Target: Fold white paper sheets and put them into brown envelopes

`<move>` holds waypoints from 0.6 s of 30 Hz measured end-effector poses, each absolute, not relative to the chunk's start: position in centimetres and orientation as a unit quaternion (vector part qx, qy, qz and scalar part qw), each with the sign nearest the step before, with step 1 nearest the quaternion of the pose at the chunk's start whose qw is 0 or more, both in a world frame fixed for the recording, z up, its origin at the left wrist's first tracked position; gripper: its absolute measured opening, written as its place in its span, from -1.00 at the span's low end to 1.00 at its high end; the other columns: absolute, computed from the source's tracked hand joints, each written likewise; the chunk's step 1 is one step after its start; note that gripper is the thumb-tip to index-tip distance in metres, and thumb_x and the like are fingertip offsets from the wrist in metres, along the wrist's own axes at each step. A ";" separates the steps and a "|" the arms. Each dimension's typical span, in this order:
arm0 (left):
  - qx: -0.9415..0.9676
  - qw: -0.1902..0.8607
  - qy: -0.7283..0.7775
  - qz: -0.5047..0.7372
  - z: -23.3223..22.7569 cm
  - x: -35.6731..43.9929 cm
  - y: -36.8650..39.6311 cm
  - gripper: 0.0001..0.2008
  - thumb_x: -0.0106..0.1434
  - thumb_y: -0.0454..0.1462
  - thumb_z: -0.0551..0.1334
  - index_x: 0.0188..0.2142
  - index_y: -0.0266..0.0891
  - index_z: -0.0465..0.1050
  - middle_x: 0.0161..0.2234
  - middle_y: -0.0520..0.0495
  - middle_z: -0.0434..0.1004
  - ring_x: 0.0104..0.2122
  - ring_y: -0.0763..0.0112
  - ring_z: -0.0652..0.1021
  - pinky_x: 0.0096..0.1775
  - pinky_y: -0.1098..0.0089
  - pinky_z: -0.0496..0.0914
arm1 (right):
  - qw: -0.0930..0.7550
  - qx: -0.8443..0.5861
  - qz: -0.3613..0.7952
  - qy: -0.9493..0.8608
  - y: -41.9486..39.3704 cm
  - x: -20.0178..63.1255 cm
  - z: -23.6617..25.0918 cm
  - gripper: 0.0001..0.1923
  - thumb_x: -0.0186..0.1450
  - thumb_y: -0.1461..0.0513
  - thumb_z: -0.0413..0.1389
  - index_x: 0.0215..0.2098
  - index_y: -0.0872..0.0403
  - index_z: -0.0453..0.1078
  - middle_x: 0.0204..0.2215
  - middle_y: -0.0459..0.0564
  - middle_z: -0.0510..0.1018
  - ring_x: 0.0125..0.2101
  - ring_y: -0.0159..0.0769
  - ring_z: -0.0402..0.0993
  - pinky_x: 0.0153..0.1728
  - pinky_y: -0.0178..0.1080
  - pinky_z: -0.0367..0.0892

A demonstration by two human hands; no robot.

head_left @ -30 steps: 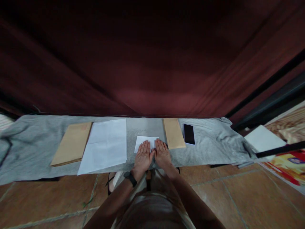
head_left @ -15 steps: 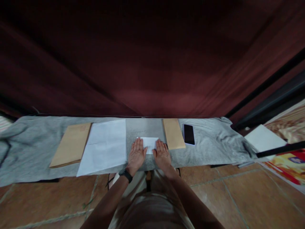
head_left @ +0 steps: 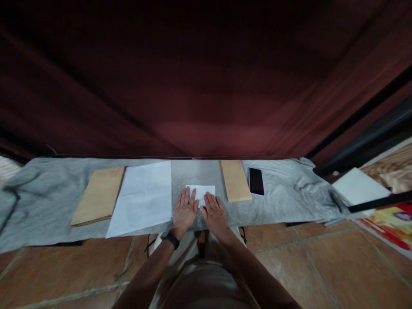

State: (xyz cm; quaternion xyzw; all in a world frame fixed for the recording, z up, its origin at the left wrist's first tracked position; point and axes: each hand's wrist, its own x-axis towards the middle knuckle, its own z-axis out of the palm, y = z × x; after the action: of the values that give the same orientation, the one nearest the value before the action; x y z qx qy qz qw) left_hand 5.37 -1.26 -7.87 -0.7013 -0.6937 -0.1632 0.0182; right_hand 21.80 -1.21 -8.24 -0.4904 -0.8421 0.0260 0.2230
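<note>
A small folded sheet of white paper [head_left: 203,189] lies flat before me on the grey cloth [head_left: 196,174]. My left hand [head_left: 186,211] rests palm down over its left part, fingers stretched out. Over the lower right part lies my right hand [head_left: 215,212], flat too, with its thumb close to the left one. Just right of it is a narrow brown envelope [head_left: 236,181]. To the left is a stack of large white sheets [head_left: 141,199], partly overlapping a pile of bigger brown envelopes [head_left: 98,196].
A phone [head_left: 256,181] lies dark-screened right of the narrow envelope. Behind the cloth-covered surface hangs a dark red curtain [head_left: 206,128]. At the far right are a white board [head_left: 359,186], a dark bar [head_left: 380,202] and a red-and-yellow printed package [head_left: 391,223]. Tiled floor [head_left: 289,262] shows below.
My right hand has slid left and slightly down across the folded paper, closer to my left hand. The left hand stays flat, with its fingers a little more spread. The view has shifted slightly.
</note>
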 end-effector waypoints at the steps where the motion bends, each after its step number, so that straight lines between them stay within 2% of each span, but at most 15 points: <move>1: -0.699 0.015 -0.697 -0.160 -7.9 5.4 -1.3 -0.41 0.50 -0.12 -0.09 0.41 -0.33 0.14 0.44 -0.34 0.07 0.43 0.02 0.14 0.34 -0.05 0.18 | 0.227 -0.498 0.021 -0.837 -1.3 21.9 -8.3 -0.44 0.53 0.15 -0.04 0.41 0.25 0.15 0.36 0.22 0.29 0.36 -0.07 0.19 0.36 0.06 0.09; 6: -0.684 0.004 -0.708 -0.176 -8.2 5.4 -1.7 -0.36 0.49 -0.10 -0.08 0.41 -0.47 0.11 0.44 -0.39 0.06 0.43 0.01 0.13 0.37 -0.05 0.13 | 0.239 -0.528 0.008 -0.815 -1.7 23.0 -8.6 -0.41 0.54 0.14 -0.06 0.44 0.25 0.11 0.37 0.23 0.27 0.37 -0.02 0.15 0.35 0.07 0.10; 13: -0.674 0.003 -0.704 -0.225 -8.7 4.7 -3.0 -0.38 0.47 -0.14 -0.06 0.40 -0.48 0.12 0.40 -0.44 0.15 0.41 -0.04 0.20 0.35 -0.11 0.17 | 0.241 -0.542 0.004 -0.805 -2.3 24.0 -9.0 -0.41 0.55 0.13 -0.09 0.46 0.22 0.06 0.37 0.24 0.28 0.38 -0.02 0.15 0.34 0.08 0.10; 18: -0.671 0.015 -0.705 -0.228 -8.4 4.5 -4.4 -0.40 0.48 -0.16 -0.08 0.37 -0.53 0.15 0.39 -0.49 0.16 0.40 -0.08 0.19 0.32 -0.14 0.20 | 0.224 -0.544 0.005 -0.808 -2.4 24.2 -8.8 -0.41 0.54 0.13 -0.08 0.44 0.26 0.11 0.37 0.25 0.27 0.39 -0.02 0.13 0.35 0.06 0.08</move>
State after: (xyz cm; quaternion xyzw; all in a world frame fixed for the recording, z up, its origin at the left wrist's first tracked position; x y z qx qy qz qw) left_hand 4.49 -4.43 -8.42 -0.6713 -0.7051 -0.2278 0.0152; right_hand 24.17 -2.45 -8.77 -0.5441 -0.8084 0.0052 0.2243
